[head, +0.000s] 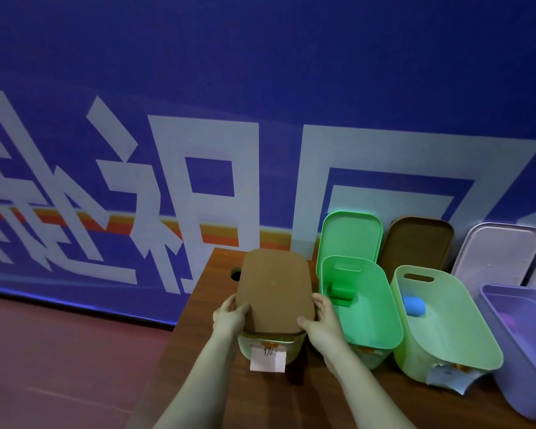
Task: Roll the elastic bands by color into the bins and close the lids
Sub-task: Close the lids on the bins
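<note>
Step in hand: lid closure, leftmost bin. Left hand (231, 314) & right hand (322, 320) gripped the flat brown plastic lid (274, 289) at its near corners, fingers curled over the edges. It sat atop the pale green plastic bin (270, 345). Next move, prob.: even downward press to seat it.

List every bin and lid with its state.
Brown lid: on leftmost bin, held by left hand and right hand
Middle green bin: open, green roll inside
Right green bin: open, blue roll inside
Purple bin: open
Green lid: off, leaning on wall
Spare brown lid: off, leaning
Pale lid: off, leaning
</note>
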### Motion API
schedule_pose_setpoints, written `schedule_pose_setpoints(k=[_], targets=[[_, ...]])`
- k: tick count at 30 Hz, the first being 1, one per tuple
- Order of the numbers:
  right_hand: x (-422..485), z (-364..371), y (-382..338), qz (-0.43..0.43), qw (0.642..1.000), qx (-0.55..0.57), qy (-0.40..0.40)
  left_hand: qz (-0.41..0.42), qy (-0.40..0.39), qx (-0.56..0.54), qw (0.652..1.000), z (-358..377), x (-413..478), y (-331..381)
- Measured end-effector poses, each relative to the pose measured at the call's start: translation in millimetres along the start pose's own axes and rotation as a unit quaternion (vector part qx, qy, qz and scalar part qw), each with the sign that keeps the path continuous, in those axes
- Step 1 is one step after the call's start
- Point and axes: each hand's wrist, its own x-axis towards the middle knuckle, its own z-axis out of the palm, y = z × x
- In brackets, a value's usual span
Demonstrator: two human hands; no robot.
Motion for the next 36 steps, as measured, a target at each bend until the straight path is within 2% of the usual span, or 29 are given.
schedule_pose_setpoints(k=[8,14,26,36], targets=[[1.0,9.2,17.9,0.034,0.998,-0.038,-0.022,0.003,-0.018,0.007,1.0,1.4,-1.4,-2.1],[4.2,8.9,17.8,0.032,0.997,-0.065,0.023,0.0,-0.02,0.024,1.0,1.0,7.6,-1.7],[3.5,11.7,18.0,0.025,0.991,-0.116,0.056,0.016,-0.01,0.046,0.999,4.2,10.2,-1.8],[18.1,8.7,19.1,0.111,0.988,-0.108,0.013,-0.077,-0.003,-0.055,0.995,-9.4,16.5,6.6]])
